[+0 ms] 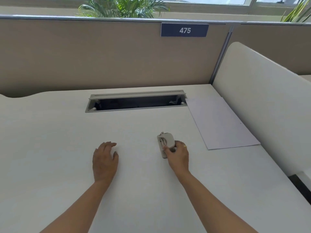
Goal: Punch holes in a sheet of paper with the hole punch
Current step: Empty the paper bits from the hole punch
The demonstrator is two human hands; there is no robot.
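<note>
A small beige hole punch (pixel 165 142) sits on the white desk (pixel 67 148) right of centre. My right hand (pixel 178 154) grips its near end, thumb and fingers wrapped around the handle; a ring shows on one finger. A white sheet of paper (pixel 220 123) lies flat at the right, apart from the punch, reaching toward the side panel. My left hand (pixel 105 158) rests palm down on the bare desk to the left, fingers slightly spread, holding nothing.
An open cable tray slot (pixel 136 101) cuts into the desk at the back centre. A beige partition (pixel 101 56) with a "475" sign (pixel 184 30) stands behind. A white curved side panel (pixel 260 98) bounds the right edge.
</note>
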